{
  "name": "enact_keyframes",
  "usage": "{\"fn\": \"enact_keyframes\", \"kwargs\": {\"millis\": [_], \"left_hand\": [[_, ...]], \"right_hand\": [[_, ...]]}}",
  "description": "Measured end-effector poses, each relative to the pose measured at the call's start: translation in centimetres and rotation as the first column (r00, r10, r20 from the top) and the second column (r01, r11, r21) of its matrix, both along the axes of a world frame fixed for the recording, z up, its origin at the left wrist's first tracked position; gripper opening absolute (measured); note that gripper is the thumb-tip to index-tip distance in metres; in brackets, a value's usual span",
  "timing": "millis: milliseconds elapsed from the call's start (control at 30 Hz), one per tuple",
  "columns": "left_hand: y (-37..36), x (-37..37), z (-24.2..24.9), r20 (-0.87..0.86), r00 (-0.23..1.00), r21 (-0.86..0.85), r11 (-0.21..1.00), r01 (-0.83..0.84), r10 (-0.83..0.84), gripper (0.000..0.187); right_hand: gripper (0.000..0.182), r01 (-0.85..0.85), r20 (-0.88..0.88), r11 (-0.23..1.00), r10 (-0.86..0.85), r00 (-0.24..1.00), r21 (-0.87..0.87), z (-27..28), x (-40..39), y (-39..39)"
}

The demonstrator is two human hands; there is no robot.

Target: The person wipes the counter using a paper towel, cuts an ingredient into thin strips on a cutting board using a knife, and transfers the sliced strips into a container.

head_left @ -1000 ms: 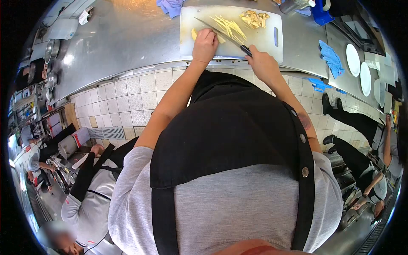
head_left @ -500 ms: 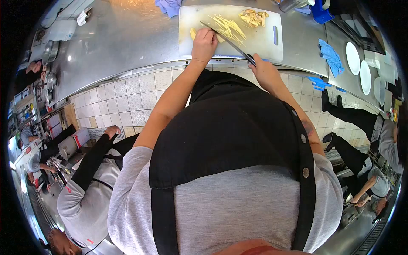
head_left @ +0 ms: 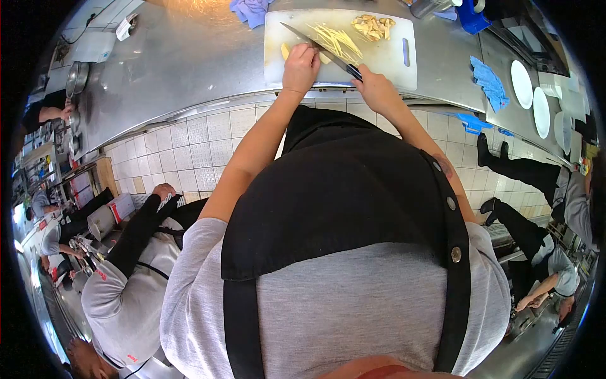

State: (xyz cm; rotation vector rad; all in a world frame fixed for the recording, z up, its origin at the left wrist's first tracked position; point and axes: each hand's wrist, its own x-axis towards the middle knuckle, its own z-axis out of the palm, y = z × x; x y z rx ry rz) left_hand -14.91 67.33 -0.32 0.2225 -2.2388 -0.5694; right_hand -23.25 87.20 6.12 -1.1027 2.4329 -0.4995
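On the white cutting board (head_left: pixel 409 79) my left hand (head_left: pixel 301 66) is closed, its curled fingertips pressing down a slice of ginger (head_left: pixel 325 59) beside the blade. My right hand (head_left: pixel 379 91) grips the black handle of a long kitchen knife (head_left: pixel 334 57), whose blade slants across the board with its tip pointing up and left. Just beyond the blade lie thin pale-yellow ginger strips (head_left: pixel 338 39). Farther back sits a heap of knobbly ginger pieces (head_left: pixel 374 27). Another yellow piece (head_left: pixel 285 50) shows left of my left hand. The exact contact between blade and slice is too small to tell.
The board rests on a steel counter (head_left: pixel 183 69). A purple cloth (head_left: pixel 250 11) lies behind it, a blue cloth (head_left: pixel 489 83) and white plates (head_left: pixel 521 84) to the right. A co-worker (head_left: pixel 136 290) is close behind on my left; other people stand farther off on both sides.
My right hand has moved the knife forward and left, so its tip reaches farther over the board. My left hand stays in nearly the same place.
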Motion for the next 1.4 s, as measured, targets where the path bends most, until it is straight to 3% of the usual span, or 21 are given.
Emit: {"fn": "enact_keyframes", "kwargs": {"millis": [167,267,567,900,1167,1400], "left_hand": [[0.0,0.1,-0.1,0.06,0.998,-0.014,1.0,-0.016,0.017,0.009],[-0.1,0.0,-0.3,0.073,0.997,-0.014,1.0,-0.013,0.014,0.01],[-0.1,0.0,-0.1,0.071,0.997,-0.004,1.0,-0.015,0.015,0.009],[-0.1,0.0,-0.1,0.056,0.998,-0.003,1.0,-0.017,0.018,0.009],[-0.1,0.1,0.2,0.066,0.998,-0.01,1.0,-0.016,0.017,0.008],[-0.2,0.0,-0.2,0.078,0.997,-0.023,1.0,-0.021,0.022,0.008]], "right_hand": [[0.031,0.029,-0.03,0.994,-0.026,0.999,0.11,2.3,0.7,1.7],[0.03,0.023,-0.063,0.996,-0.017,0.998,0.091,2.7,1.1,2.3],[0.029,0.034,0.002,0.98,-0.035,0.999,0.197,5.2,1.7,3.8],[0.03,0.038,0.014,0.996,-0.039,0.999,0.085,0.3,1.5,1.0],[0.028,0.026,-0.103,0.997,-0.019,0.994,0.069,2.2,-0.1,-0.5],[0.028,0.029,-0.038,0.992,-0.024,0.999,0.119,5.0,1.2,2.2]]}}
